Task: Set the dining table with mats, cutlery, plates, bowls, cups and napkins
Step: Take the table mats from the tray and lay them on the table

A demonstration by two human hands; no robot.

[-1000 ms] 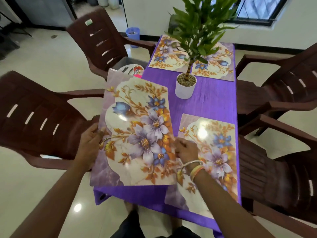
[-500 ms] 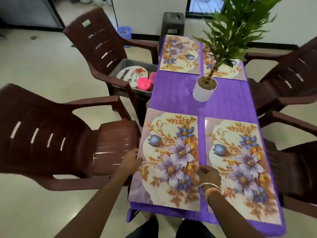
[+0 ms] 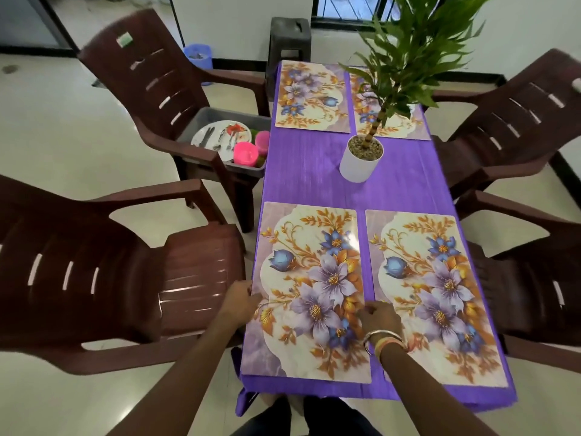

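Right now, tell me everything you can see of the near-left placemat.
The near-left placemat is a glossy, plastic-looking rectangular sheet, printed with purple and blue flowers, golden leaves and a cream panel on marbled lilac. It lies flat on the purple tablecloth at the near left corner, apart from a matching mat. The left hand grips its left edge; the right hand pinches its right edge.

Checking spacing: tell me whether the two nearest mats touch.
Apart. The head view shows a strip of purple tablecloth between the near left mat and near right mat, down to the right hand.
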